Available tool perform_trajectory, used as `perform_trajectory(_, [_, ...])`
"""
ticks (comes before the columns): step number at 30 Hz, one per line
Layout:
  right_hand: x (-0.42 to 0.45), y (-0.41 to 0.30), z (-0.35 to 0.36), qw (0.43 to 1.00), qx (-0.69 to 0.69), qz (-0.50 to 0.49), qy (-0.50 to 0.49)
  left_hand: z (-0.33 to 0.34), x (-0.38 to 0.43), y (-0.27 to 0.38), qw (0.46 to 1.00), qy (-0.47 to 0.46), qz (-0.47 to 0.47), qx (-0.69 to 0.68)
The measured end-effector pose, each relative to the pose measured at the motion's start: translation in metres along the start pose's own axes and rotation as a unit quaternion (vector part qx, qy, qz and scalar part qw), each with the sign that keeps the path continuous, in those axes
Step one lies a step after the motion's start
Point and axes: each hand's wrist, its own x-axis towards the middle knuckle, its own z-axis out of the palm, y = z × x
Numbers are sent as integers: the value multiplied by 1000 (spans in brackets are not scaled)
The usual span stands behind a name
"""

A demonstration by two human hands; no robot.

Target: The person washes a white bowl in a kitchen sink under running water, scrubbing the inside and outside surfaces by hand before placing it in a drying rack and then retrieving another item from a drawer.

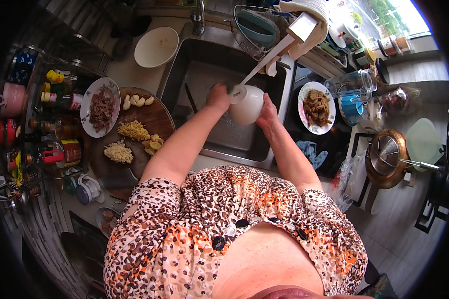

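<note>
Over the stainless steel sink (pixel 239 144), a white bowl (pixel 247 112) is tilted between both hands. My right hand (pixel 268 112) grips its right side, thumb along the wall. At the bowl's upper left, my left hand (pixel 217 98) is curled, its fingertips hidden; a small dark green patch shows beside them, too unclear to name. A long white rod-shaped object (pixel 267 59) slants from a boxy end at upper right down to a round end that overlaps the bowl. Inside the sink, a thin dark stick (pixel 190 98) lies left of my left hand.
Left of the sink, a round wooden cutting board (pixel 161 112) bears garlic cloves (pixel 136 101), several chopped piles and a cleaver (pixel 116 180). A plate of raw sliced meat (pixel 101 108) overlaps it. Another white bowl (pixel 156 46) stands near the faucet (pixel 198 18). A plate of brown food (pixel 317 108) sits right.
</note>
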Motion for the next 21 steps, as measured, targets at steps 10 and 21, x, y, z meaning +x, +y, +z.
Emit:
perform_trajectory(10, [67, 6, 38, 982, 178, 49, 41, 20, -35, -28, 925, -272, -251, 84])
perform_trajectory(21, [53, 21, 66, 986, 152, 52, -34, -3, -12, 8, 996, 2, -86, 19])
